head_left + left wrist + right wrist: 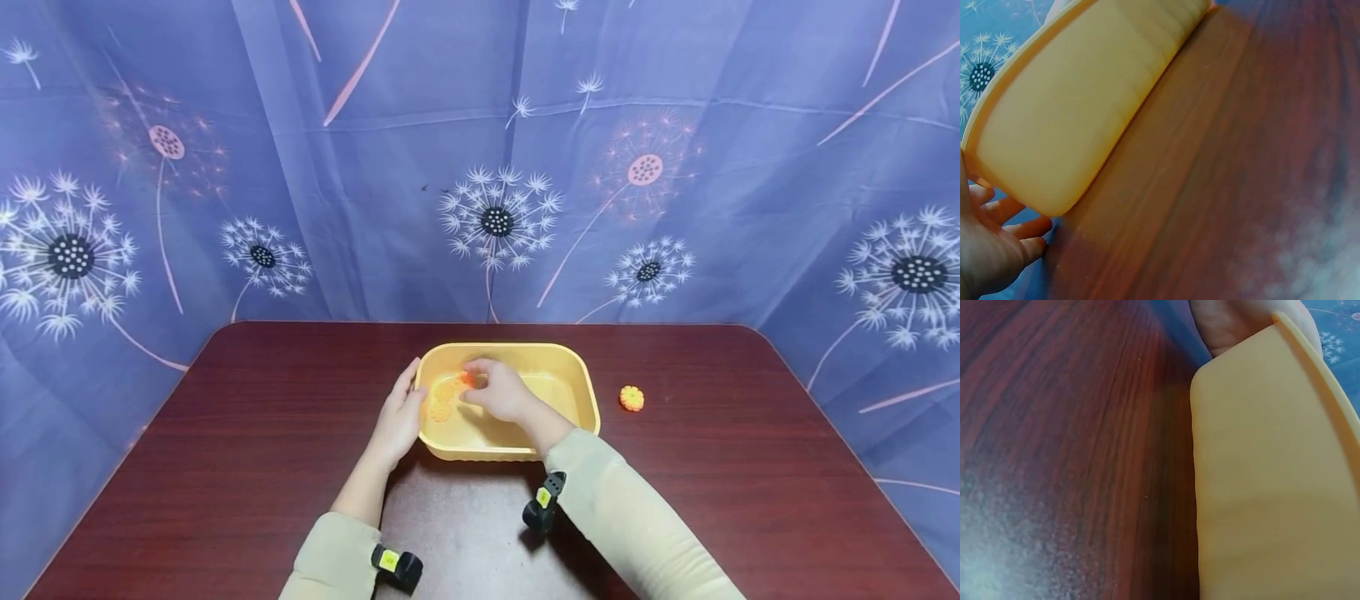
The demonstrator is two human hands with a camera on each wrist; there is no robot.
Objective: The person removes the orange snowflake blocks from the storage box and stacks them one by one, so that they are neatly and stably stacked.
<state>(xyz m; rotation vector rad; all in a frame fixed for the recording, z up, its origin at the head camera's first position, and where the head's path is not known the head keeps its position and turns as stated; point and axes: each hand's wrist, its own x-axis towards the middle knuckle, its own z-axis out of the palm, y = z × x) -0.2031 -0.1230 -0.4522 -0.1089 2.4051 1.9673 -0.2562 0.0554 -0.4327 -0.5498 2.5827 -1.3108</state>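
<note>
A yellow plastic basin (555,387) stands on the table. My left hand (399,417) grips its left end, thumb at the rim and fingers along the outer wall; in the left wrist view the fingers (1019,228) lie against the basin's outer end. Inside the basin, my right hand (498,390) has its finger and thumb around a small orange flower-shaped piece (467,380), partly hidden by the hand. Paler yellow-orange flower-shaped pieces (442,412) lie beside it on the basin floor. The right wrist view shows mostly the basin's outer wall (1272,456).
Right of the basin, another orange flower-shaped piece (632,398) lies on the dark red-brown wooden table (720,467). A blue curtain with dandelion prints (390,192) hangs behind the table and along both sides.
</note>
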